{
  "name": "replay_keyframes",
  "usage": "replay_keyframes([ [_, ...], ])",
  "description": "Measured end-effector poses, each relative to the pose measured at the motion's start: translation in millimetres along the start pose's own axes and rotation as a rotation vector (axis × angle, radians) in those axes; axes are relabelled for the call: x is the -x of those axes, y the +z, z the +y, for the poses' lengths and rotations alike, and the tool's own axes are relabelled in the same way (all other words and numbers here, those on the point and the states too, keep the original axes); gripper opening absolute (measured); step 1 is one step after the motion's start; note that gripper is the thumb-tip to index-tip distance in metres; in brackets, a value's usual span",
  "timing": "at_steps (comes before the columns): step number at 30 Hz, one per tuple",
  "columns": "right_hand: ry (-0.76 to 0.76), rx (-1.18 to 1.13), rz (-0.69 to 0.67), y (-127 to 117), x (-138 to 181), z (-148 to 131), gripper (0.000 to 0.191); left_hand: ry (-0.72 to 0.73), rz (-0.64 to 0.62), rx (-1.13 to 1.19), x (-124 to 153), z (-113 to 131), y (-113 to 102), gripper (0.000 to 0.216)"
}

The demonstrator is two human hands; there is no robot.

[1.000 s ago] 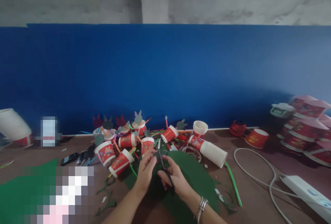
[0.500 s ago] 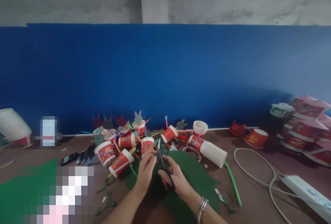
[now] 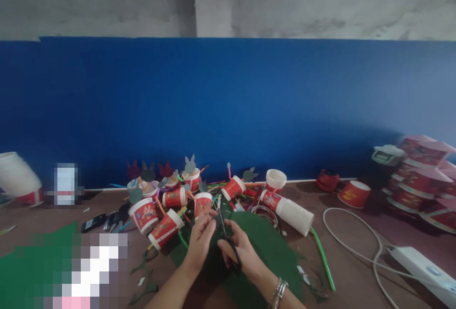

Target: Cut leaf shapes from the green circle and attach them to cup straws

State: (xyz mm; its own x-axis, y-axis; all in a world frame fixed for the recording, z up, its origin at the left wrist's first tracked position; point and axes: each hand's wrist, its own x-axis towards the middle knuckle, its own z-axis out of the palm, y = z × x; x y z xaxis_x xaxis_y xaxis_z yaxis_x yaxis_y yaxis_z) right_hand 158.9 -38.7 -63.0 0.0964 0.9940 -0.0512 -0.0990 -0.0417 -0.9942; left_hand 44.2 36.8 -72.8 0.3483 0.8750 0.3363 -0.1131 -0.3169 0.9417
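Note:
My right hand (image 3: 239,250) grips black-handled scissors (image 3: 226,236), blades pointing away from me. My left hand (image 3: 200,241) pinches a small dark green felt piece (image 3: 217,221) at the blades. Both hands rest over a large green felt sheet (image 3: 270,247) on the brown table. Just beyond them lies a heap of red paper cups (image 3: 166,227) with straws and felt cut-outs stuck in them.
A lying stack of white cups (image 3: 294,214) and a green straw (image 3: 322,256) sit right of the felt. A white cable (image 3: 356,249) runs to a power strip (image 3: 423,268). Red bowls (image 3: 420,176) pile at far right. Another green sheet (image 3: 35,261) lies left. A blue wall panel (image 3: 228,109) stands behind.
The view tilted slightly upward, so everything sits a little lower. Both hands stay at the scissors and felt piece with hardly any movement.

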Motion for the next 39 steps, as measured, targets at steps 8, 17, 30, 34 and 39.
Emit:
replay_keyframes([
  [8, 0.009, 0.001, -0.004, -1.7, -1.4, 0.7, 0.063, -0.028, 0.047, 0.012, 0.3, -0.5, 0.2, 0.027],
  [17, 0.01, 0.002, -0.015, -2.7, -1.2, 1.7, 0.063, -0.012, 0.002, 0.023, -0.1, -1.2, -1.5, 0.029],
  [30, 0.025, 0.027, -0.012, -3.0, -1.0, 2.4, 0.065, 0.026, 0.015, -0.012, -2.0, 3.7, -1.4, 0.026],
  [34, 0.023, 0.035, -0.013, -3.4, -2.0, 4.0, 0.062, 0.035, 0.009, -0.019, -2.3, 4.3, -1.5, 0.028],
  [39, 0.007, 0.044, -0.019, -5.6, -3.5, 6.5, 0.055, 0.02, 0.047, -0.005, -1.5, 2.3, -0.8, 0.029],
])
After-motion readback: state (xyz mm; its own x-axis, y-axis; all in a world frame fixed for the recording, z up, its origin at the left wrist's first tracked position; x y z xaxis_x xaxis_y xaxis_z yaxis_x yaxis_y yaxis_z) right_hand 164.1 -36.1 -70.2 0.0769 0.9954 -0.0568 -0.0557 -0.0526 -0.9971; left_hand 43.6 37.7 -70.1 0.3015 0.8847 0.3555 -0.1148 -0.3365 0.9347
